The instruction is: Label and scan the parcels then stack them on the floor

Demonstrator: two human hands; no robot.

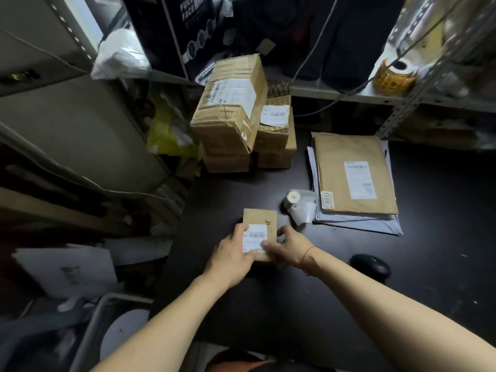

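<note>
From my remote seat I see both forearms reaching forward over the dark tabletop [335, 304], meeting at a small brown cardboard parcel [261, 217] that lies flat near the table's left edge. The left hand [233, 257] grips the parcel's left side, fingers curled over its edge and thumb lying across the lower part of the white barcode label [255, 235] on its top face. The right hand [289, 247] holds the right side, thumb pressed on the label's lower right corner and fingers wrapped around the far edge; a thin red string circles that wrist. The barcode print is too small for me to read. Further right, a flat brown paper envelope [349, 157] lies on grey mailers, bearing a white shipping label and a small sticker reading "0073". Behind the parcel stands a stack of taped brown cardboard boxes [228, 124], labelled but illegible. A black carton [185, 28] above shows "FULL FACE" in white
</note>
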